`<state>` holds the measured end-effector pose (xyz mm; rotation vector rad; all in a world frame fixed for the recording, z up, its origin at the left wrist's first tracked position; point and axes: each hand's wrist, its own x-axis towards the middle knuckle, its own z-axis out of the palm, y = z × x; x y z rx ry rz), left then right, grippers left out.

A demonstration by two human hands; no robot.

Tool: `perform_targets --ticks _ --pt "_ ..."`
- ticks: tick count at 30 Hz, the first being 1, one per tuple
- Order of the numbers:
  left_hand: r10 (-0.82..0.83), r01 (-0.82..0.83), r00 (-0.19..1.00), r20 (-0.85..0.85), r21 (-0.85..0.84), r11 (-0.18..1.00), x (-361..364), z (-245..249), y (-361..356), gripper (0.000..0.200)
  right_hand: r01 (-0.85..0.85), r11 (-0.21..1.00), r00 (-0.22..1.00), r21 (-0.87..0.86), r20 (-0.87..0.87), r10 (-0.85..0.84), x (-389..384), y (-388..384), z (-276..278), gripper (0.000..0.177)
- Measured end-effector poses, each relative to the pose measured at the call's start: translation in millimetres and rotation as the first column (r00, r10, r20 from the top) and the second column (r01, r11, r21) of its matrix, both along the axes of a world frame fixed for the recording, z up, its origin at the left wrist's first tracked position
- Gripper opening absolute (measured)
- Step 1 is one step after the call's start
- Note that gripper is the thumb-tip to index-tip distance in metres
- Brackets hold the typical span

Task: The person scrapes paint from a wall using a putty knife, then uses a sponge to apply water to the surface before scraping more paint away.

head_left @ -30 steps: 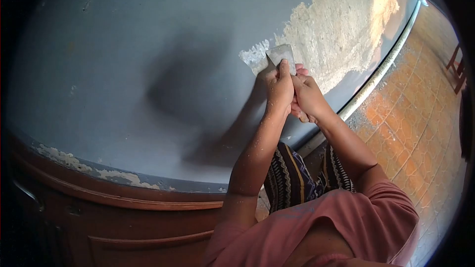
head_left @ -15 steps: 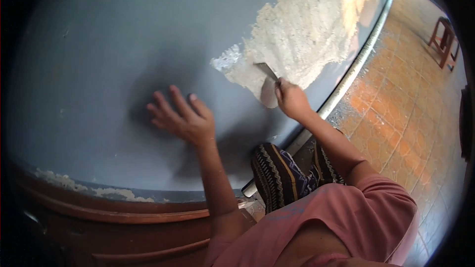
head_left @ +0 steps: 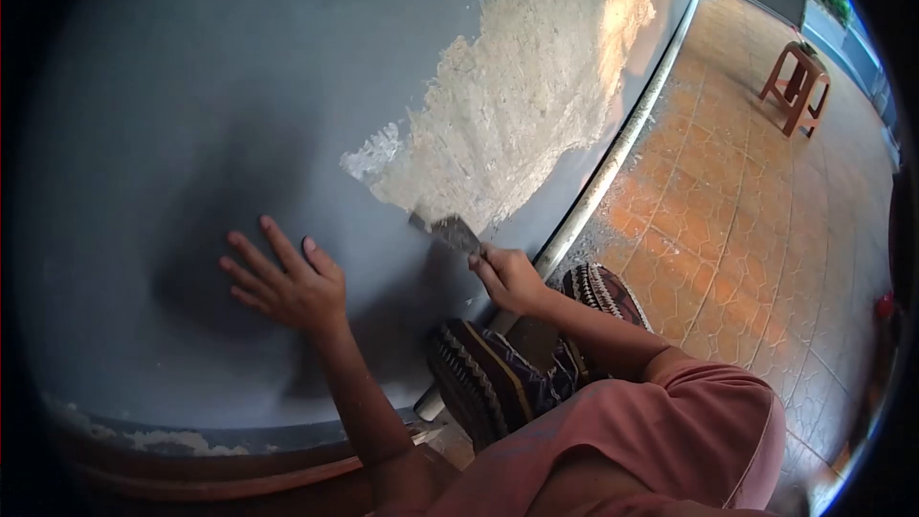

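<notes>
My right hand point(head_left: 509, 280) is closed round the handle of a scraper point(head_left: 454, 233), whose flat metal blade lies at the lower edge of a bare, pale patch point(head_left: 507, 105) on the wall. Around that patch the wall point(head_left: 239, 48) keeps its grey-blue paint. A whiter flaked spot point(head_left: 373, 153) marks the patch's left tip. To the left, my left hand point(head_left: 292, 278) is spread with fingers apart against the painted surface, holding nothing. Its shadow falls on the wall beside it.
A pale pipe point(head_left: 613, 158) runs along the wall's foot, with crumbs of debris beside it on the orange tiled floor point(head_left: 728, 230). A brown plastic stool point(head_left: 799, 86) stands further off. Brown wooden trim point(head_left: 220, 488) borders the wall at lower left.
The scraper has moved from inside the bare patch down to its lower edge, its blade turned. The view has shifted, showing more floor and the whole stool. My left hand stays spread.
</notes>
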<state>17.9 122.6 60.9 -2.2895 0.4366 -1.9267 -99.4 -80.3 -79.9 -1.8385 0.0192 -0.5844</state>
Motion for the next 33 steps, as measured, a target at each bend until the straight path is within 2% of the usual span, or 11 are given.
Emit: perform_targets --ticks 3,6,9,12,16,21,24,25,27,30,33 --pt "-0.011 0.01 0.999 0.033 0.006 1.0 5.5 -1.4 0.6 0.051 -0.089 0.994 0.996 -0.056 -0.023 0.088 -9.5 -2.8 -1.1 0.016" --pt "0.004 -0.005 0.999 0.053 0.016 1.0 9.3 -2.6 -1.0 0.052 -0.207 0.977 0.974 -0.053 0.08 0.211 9.1 -6.1 -20.0 0.013" --pt "0.063 -0.063 0.998 0.007 0.043 0.997 6.6 -9.5 2.0 0.054 -0.388 0.902 0.893 -0.19 0.164 0.419 29.0 -22.5 -4.9 0.011" --pt "0.09 -0.09 0.996 -0.011 0.058 0.994 8.8 -6.9 4.7 0.057 -0.507 0.842 0.859 -0.185 -0.031 0.511 46.2 -37.8 15.5 0.014" --pt "0.052 -0.045 0.997 -0.05 0.136 0.99 5.5 -9.7 9.9 0.06 -0.584 0.796 0.811 -0.159 -0.168 0.561 33.8 -43.7 58.4 0.018" --pt "0.041 0.023 0.946 -0.323 0.191 0.981 -27.8 13.4 5.8 0.058 -0.663 0.744 0.73 -0.082 -0.29 0.619 2.4 -53.1 145.7 0.022" --pt "-0.056 0.151 0.762 -0.645 0.093 0.984 -67.1 54.1 7.7 0.059 -0.562 0.827 0.778 0.021 -0.326 0.537 -29.4 -59.8 208.0 0.025" --pt "-0.111 0.186 0.698 -0.707 0.03 0.982 -81.6 72.0 9.0 0.056 -0.527 0.841 0.786 0.121 -0.308 0.536 -37.8 -61.1 223.1 0.026" --pt "-0.237 0.247 0.551 -0.8 -0.115 0.962 -96.5 114.3 -5.3 0.052 -0.382 0.895 0.764 0.23 -0.466 0.446 -56.7 -68.6 294.1 0.026" --pt "-0.337 0.315 0.438 -0.833 -0.209 0.926 -112.4 191.3 -35.1 0.043 -0.135 0.964 0.832 0.23 -0.502 0.237 -76.8 -76.4 356.5 0.026" --pt "-0.415 0.149 0.014 -0.91 -0.409 0.9 -116.5 229.5 -58.9 0.036 0.022 0.976 0.83 0.215 -0.549 0.102 -90.8 -96.6 378.9 0.026"
